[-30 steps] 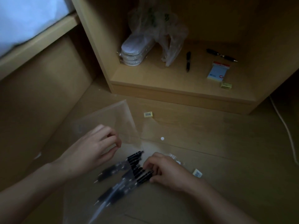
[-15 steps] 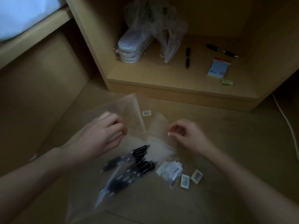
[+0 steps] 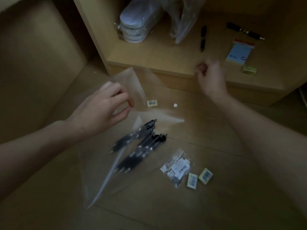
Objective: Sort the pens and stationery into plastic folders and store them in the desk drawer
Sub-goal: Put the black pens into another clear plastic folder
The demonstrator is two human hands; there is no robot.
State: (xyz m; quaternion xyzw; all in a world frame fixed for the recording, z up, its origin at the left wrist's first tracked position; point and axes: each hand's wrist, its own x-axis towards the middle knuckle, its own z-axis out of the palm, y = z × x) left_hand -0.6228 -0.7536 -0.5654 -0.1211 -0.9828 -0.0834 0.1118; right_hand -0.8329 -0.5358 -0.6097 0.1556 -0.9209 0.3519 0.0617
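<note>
Holding the clear plastic folder (image 3: pixel 132 90) open on the floor, your left hand (image 3: pixel 106 107) pinches its flap by thumb and fingertips, lifting the flap up off the folder body. The bundle of black pens (image 3: pixel 139 145) already lies inside the folder, tips pointing toward you. Your right hand (image 3: pixel 209 75) is up by the front edge of the wooden shelf (image 3: pixel 166 53), blurred, fingers loosely curled; whether it has anything in them you can't tell from this view, looks like nothing.

Step in hand, as a judgement: filling the folder, reaching for more stationery. Not far along.

Still out on the shelf: one black pen (image 3: pixel 203 38), a second dark pen (image 3: pixel 244 31) farther back, a sticky-note pad (image 3: pixel 239 50) and a small yellow eraser (image 3: pixel 249 70) just beside it. The stacked white packs (image 3: pixel 136 25) and crumpled plastic bag (image 3: pixel 181 19) at the back are probably not part of this.

On the floor: a small clear packet (image 3: pixel 177 166) with two barcoded erasers (image 3: pixel 199 177) just beside it, and one more eraser (image 3: pixel 152 103) near the folder's snap button (image 3: pixel 175 105).

Next move likely calls for grabbing the nearest shelf pen with the right hand and sliding it under the lifted flap. Keep the left pinch firm, since thin plastic slips and the mouth would drop closed.
</note>
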